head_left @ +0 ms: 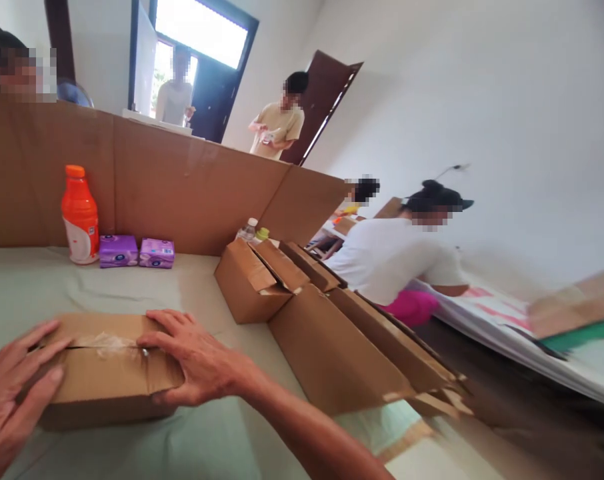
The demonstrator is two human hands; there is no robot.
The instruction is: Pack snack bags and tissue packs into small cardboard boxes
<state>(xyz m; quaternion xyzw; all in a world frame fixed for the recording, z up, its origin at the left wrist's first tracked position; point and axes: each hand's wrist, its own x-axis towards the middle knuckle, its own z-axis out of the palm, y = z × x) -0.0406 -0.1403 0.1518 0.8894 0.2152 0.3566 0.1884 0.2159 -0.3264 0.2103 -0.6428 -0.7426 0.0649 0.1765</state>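
A closed cardboard box [102, 381] lies on the cloth-covered table in front of me. Crumpled clear tape [112, 347] sits across the seam between its top flaps. My left hand [17, 393] grips the box's left end, with fingers over the top edge. At the opposite end, my right hand [197, 360] is wrapped round the side, its fingers on the top and its thumb low at the front corner. Part of each end of the box is hidden behind the hands.
An orange bottle [80, 217] and two purple tissue packs [119, 252] stand before a cardboard partition [182, 180]. To the right are a partly open box [249, 283] and several flattened cartons [332, 353]. A person in a white shirt [382, 257] bends over another table; others are behind the partition.
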